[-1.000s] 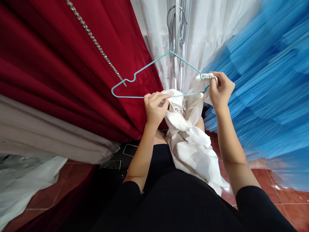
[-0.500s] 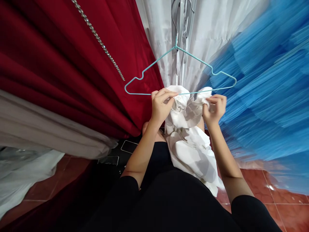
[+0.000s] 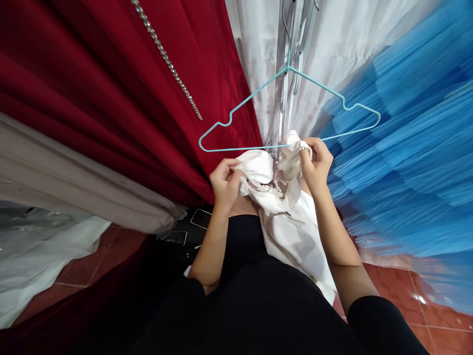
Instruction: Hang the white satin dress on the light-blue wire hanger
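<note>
A white garment (image 3: 295,241) with a pearl-beaded edge is draped over my lap, its upper part raised between my hands. My left hand (image 3: 225,183) pinches one side of the beaded edge, just below the bottom bar of a light teal hanger (image 3: 254,101). My right hand (image 3: 317,160) grips the other side at the bar, where white cloth and fingers cover a stretch of it. Whether the cloth loops round the bar, I cannot tell. The hanger hangs by its hook from a metal rack, with bare shoulders.
Red cloth (image 3: 177,133) with a rhinestone strip (image 3: 168,61) hangs on the left, and layered blue tulle (image 3: 410,162) on the right. White drapes flank the metal rack post (image 3: 283,98). Two phones, one a dark phone (image 3: 201,218), lie beside my left arm. Red tiles (image 3: 399,291) cover the floor.
My left hand has left the hanger bar and moved down and left with its side of the garment. My right hand has shifted slightly left, bringing its side to the bar.
</note>
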`<state>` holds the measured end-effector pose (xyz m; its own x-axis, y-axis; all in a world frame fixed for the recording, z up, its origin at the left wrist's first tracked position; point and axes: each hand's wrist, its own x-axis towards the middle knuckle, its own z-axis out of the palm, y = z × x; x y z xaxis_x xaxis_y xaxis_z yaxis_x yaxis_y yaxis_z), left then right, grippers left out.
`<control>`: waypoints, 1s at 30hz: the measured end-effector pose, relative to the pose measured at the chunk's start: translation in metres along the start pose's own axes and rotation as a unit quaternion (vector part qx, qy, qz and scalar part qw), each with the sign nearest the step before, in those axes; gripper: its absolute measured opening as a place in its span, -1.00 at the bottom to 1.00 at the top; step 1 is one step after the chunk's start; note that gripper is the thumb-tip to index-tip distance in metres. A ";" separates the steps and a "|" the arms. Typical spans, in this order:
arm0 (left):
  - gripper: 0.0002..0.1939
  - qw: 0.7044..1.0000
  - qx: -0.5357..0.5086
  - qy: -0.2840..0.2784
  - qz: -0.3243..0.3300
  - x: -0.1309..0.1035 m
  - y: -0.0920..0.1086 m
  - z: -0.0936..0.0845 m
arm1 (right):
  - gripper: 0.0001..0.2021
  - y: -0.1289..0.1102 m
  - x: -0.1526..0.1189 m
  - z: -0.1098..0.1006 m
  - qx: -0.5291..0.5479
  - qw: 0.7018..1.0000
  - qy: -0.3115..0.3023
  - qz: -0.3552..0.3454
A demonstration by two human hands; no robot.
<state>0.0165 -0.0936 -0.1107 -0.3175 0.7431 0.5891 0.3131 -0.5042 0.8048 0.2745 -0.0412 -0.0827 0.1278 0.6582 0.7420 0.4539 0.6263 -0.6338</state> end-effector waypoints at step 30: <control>-0.68 0.972 0.070 -0.192 0.119 0.038 0.062 0.072 | -0.79 -0.015 -0.007 -0.009 0.001 1.000 0.007 -0.008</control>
<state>0.0881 -0.0648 -0.0436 0.1273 0.7349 0.6662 0.4634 -0.6379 0.6151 0.2744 -0.0592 -0.0764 0.1332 0.6428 0.7544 0.4548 0.6367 -0.6228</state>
